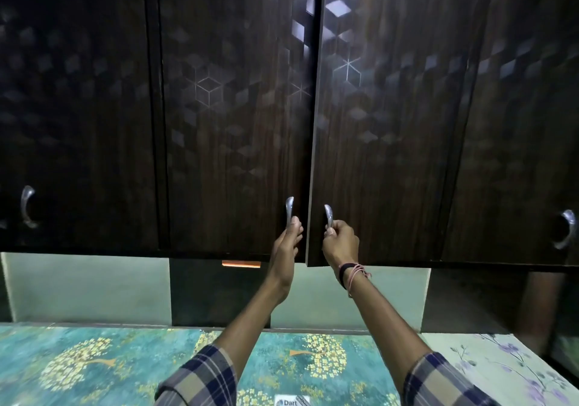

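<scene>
At the seam (314,142), left hand (286,244) and right hand (341,242) have their grip clamped on the handles (289,206) — swing both doors (235,123) outward evenly.

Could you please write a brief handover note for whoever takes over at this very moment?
The left hand grips the left door handle; the right hand grips the right door handle.
The right door stands slightly ajar, its edge proud of the left door, which looks shut.
Done: both handles taken. Left: probably swinging both doors open; the cabinet's inside is not visible.
</scene>
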### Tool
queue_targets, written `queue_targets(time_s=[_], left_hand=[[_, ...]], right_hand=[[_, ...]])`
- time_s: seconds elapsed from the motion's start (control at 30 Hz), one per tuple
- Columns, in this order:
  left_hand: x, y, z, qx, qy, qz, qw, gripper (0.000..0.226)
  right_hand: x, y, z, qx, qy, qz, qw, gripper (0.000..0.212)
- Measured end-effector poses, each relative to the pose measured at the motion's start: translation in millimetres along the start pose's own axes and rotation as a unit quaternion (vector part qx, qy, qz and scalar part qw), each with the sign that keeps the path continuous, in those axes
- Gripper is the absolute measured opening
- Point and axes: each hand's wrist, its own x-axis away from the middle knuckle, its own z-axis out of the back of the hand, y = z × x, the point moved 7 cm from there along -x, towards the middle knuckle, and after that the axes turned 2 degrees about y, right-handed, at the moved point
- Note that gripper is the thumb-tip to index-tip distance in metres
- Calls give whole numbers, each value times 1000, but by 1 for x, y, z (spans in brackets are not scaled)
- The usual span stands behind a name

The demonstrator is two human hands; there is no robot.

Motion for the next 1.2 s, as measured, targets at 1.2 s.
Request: queue_targets(time_s=[1.2], left_hand=[[213, -51, -345, 24, -183, 6, 983, 44]], right_hand=[[143, 159, 377, -385, 104, -83, 913, 37]])
